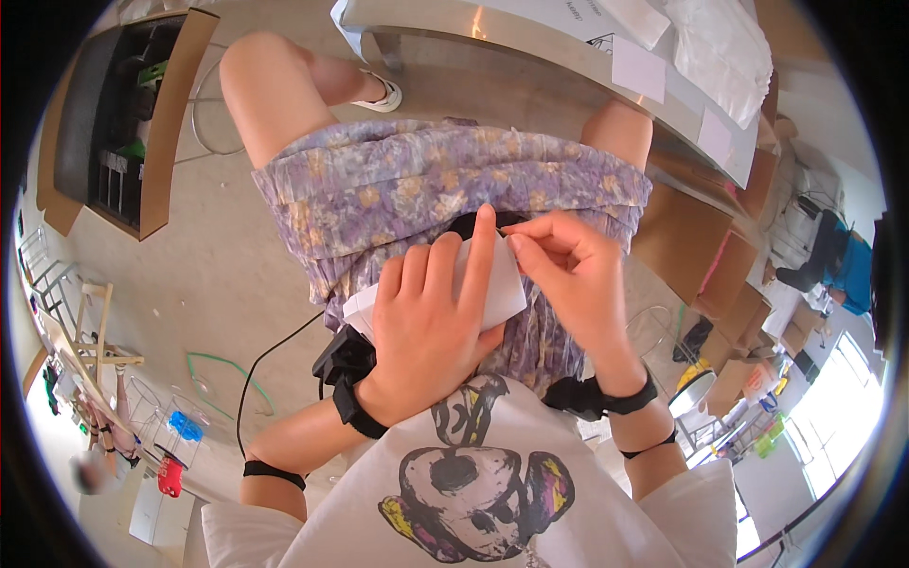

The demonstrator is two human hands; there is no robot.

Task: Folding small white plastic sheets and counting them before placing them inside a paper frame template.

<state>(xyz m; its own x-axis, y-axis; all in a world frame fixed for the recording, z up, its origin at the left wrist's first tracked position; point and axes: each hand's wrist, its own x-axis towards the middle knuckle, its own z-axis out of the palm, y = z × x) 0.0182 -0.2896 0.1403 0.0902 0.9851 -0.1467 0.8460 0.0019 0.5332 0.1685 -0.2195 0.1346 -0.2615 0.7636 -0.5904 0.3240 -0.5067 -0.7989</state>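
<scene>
A white box [502, 284], smooth and apparently of card, rests on my lap over a purple flowered skirt [379, 189]. My left hand [431, 303] lies across its top and grips it, with the index finger stretched out and the thumb at the near side. At the box's right end, my right hand [573, 270] pinches with thumb and index finger at the far corner. What sits between those fingertips is too small to make out. A dark round thing [471, 225] shows just beyond the box, mostly hidden by it and my fingers.
A metal-edged table [530, 47] with papers and white plastic wrap stands ahead. An open cardboard box [123, 123] with black dividers lies at far left, more cardboard [682, 237] at right. A black cable [251, 383] hangs by my left arm. A person [843, 260] appears at far right.
</scene>
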